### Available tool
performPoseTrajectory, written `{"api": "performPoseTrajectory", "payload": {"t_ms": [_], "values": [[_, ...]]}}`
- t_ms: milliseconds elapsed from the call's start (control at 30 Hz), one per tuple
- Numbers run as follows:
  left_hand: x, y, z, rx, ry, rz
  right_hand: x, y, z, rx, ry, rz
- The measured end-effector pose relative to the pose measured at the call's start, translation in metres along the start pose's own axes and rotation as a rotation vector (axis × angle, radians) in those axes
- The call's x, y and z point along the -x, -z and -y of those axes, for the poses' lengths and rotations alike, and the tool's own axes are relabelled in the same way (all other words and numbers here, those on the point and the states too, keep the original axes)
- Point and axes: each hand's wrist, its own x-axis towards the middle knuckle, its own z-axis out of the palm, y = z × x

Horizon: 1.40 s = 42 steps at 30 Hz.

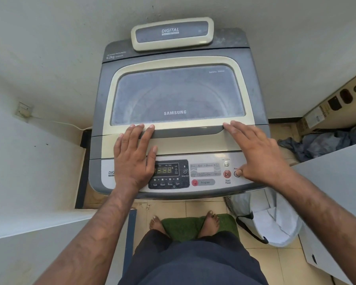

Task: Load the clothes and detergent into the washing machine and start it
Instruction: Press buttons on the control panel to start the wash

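Observation:
A grey and cream top-loading washing machine (pixel 253 79) stands against the wall with its glass lid (pixel 177 95) down. My left hand (pixel 134 155) lies flat and open on the lid's front edge, left of the handle recess. My right hand (pixel 257 153) rests flat on the lid's right front corner, its thumb touching the power button (pixel 237 174). The control panel (pixel 203 175) shows lit digits on the display (pixel 163 170), a red start/pause button (pixel 227 174) and a program button (pixel 203 182). No clothes or detergent are visible through the hazy glass.
A white laundry bag (pixel 271 219) sits on the tiled floor at the machine's right front. Blue clothes (pixel 325 140) lie piled further right beside a cardboard box (pixel 321 114). White surfaces flank both sides. My feet stand on a green mat (pixel 185 227).

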Motion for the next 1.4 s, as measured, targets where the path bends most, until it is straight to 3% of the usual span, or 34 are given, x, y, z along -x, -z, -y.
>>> {"api": "performPoseTrajectory", "payload": {"t_ms": [233,667,933,1400], "values": [[0.000,0.000,0.000,0.018,0.011,0.031,0.018,-0.022,0.004,-0.104,-0.033,-0.057],[0.000,0.001,0.008,0.051,-0.020,0.093,0.080,-0.091,0.062,-0.002,-0.188,-0.130],[-0.010,0.005,0.038,-0.008,-0.197,0.142,0.103,-0.125,0.113,-0.006,-0.244,-0.071],[-0.010,0.005,0.035,0.011,-0.173,0.157,0.104,-0.111,0.118,-0.017,-0.216,0.045]]}}
